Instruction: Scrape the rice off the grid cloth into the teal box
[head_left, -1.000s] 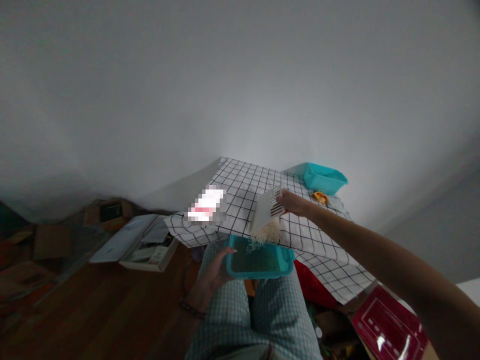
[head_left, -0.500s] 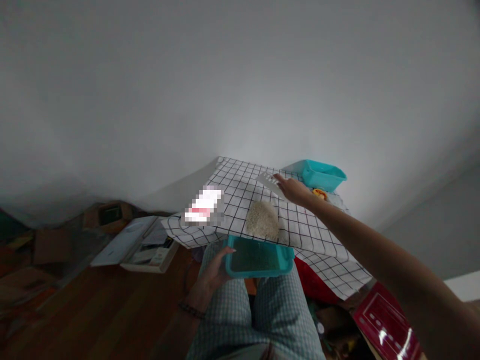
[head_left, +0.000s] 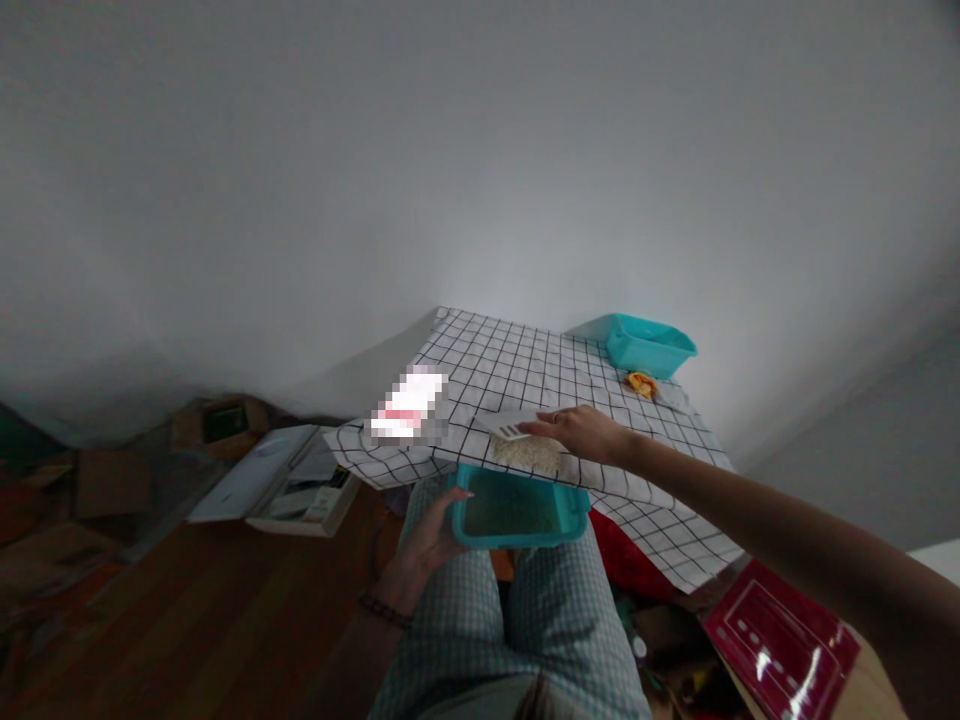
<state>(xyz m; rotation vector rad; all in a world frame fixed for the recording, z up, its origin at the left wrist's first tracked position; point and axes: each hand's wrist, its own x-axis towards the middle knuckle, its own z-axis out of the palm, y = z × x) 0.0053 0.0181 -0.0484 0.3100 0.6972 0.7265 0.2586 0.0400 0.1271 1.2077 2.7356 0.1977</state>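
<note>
My right hand (head_left: 581, 433) grips a white slotted scraper (head_left: 504, 424), its blade over the far side of a pale heap of grains (head_left: 529, 456) that looks like rice. The heap lies at the front edge of a black-and-white checked tablecloth (head_left: 510, 355). Just below that edge, my left hand (head_left: 439, 527) is closed on the left rim of a teal plastic tub (head_left: 521, 540), which rests on my lap. The tub's inside is dark, and I cannot make out how much lies in it.
A second teal tub (head_left: 651, 348) stands at the table's back right, against the wall, with a crumpled orange-yellow thing (head_left: 642, 385) before it. A blurred-out bright rectangle (head_left: 409, 402) lies at the left. Opened boxes (head_left: 304, 487) sit on the floor at left, a red box (head_left: 784, 640) at lower right.
My right hand has brought the scraper from behind the heap toward me, down onto its far side. My left hand and the lap tub have stayed in place.
</note>
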